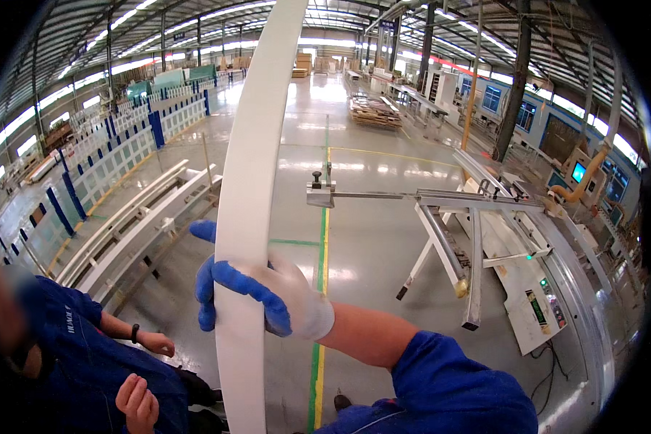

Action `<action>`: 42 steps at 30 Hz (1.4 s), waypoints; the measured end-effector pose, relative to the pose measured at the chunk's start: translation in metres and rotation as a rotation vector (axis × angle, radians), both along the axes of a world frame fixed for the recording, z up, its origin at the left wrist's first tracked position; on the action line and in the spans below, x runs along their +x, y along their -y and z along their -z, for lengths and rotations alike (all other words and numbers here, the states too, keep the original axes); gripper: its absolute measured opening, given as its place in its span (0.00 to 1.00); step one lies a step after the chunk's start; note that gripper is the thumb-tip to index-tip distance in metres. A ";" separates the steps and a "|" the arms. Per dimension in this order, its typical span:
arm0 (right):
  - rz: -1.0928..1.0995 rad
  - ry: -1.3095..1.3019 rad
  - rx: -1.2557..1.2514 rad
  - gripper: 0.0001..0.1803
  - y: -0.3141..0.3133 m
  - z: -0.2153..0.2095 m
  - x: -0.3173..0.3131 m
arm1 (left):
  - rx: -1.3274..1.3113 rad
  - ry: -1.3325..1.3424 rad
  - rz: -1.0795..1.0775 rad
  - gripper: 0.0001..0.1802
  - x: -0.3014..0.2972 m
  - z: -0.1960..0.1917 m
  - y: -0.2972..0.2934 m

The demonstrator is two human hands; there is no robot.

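Note:
A long white board (pixel 247 181) rises in front of me from the lower edge to the top of the head view, slightly bowed by the lens. My right hand (pixel 286 296) wears a white glove with blue-coated fingers and is closed around the board. Blue fingertips show past the board's left edge, and part of the grip is hidden behind it. My right forearm comes in from the lower right in a blue sleeve. No part of my left hand can be made out.
A co-worker in blue (pixel 87 354) stands close at left, bare hands near the board. Left lies a pale metal rail frame (pixel 134 224). At right stands a machine (pixel 528 304) with a metal arm (pixel 369 194) reaching inward. Stacked panels (pixel 375 113) lie farther off.

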State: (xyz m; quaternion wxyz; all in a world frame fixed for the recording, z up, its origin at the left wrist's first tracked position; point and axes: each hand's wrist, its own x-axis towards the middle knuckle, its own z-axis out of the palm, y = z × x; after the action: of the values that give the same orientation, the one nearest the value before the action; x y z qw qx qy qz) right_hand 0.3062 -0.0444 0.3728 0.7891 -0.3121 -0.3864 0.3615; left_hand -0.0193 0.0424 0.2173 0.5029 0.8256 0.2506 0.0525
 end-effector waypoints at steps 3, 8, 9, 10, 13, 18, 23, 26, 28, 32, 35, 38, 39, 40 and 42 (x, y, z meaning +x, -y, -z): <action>0.061 -0.018 -0.027 0.34 -0.008 0.000 -0.006 | -0.010 0.007 0.007 0.44 -0.002 0.002 -0.009; 0.148 -0.090 -0.036 0.35 -0.008 0.001 -0.008 | -0.028 -0.001 0.051 0.45 -0.003 -0.002 -0.021; 0.153 -0.082 -0.043 0.35 -0.004 0.000 -0.009 | -0.029 -0.002 0.059 0.45 -0.004 -0.002 -0.022; 0.158 -0.073 -0.050 0.34 0.000 -0.003 -0.011 | -0.031 -0.004 0.069 0.45 -0.005 -0.003 -0.025; 0.182 -0.065 -0.040 0.34 0.007 -0.006 -0.011 | -0.023 -0.009 0.088 0.45 -0.007 -0.003 -0.028; 0.235 -0.084 -0.050 0.33 0.017 0.000 -0.007 | -0.019 -0.028 0.127 0.46 -0.004 -0.006 -0.034; 0.224 -0.070 -0.032 0.35 0.021 0.000 -0.007 | -0.005 -0.039 0.126 0.46 -0.010 -0.010 -0.033; 0.203 -0.030 -0.021 0.37 0.022 0.004 -0.005 | -0.004 -0.036 0.138 0.46 -0.014 -0.008 -0.033; 0.191 -0.023 -0.009 0.37 0.021 0.007 -0.004 | 0.007 -0.031 0.140 0.46 -0.014 -0.005 -0.032; 0.187 0.015 -0.020 0.38 0.023 0.007 -0.002 | 0.001 -0.016 0.118 0.46 -0.013 0.008 -0.029; 0.193 0.024 -0.041 0.38 0.023 0.002 -0.004 | -0.062 -0.033 0.068 0.45 -0.010 0.003 -0.023; 0.175 0.028 -0.025 0.37 0.022 0.001 -0.004 | -0.044 -0.029 0.081 0.46 -0.008 0.001 -0.024; 0.182 0.023 -0.031 0.37 0.023 0.000 -0.003 | -0.033 -0.023 0.081 0.46 -0.009 0.002 -0.024; 0.188 0.020 -0.038 0.37 0.023 -0.001 -0.004 | -0.023 -0.017 0.078 0.46 -0.010 0.002 -0.024; 0.194 0.007 -0.038 0.37 0.023 -0.004 -0.005 | -0.007 -0.004 0.072 0.46 -0.011 0.004 -0.025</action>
State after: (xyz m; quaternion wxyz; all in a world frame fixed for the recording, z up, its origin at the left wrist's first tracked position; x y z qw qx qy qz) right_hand 0.3011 -0.0674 0.3764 0.8129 -0.3642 -0.3503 0.2895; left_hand -0.0304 0.0671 0.2136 0.5068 0.8324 0.2221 0.0320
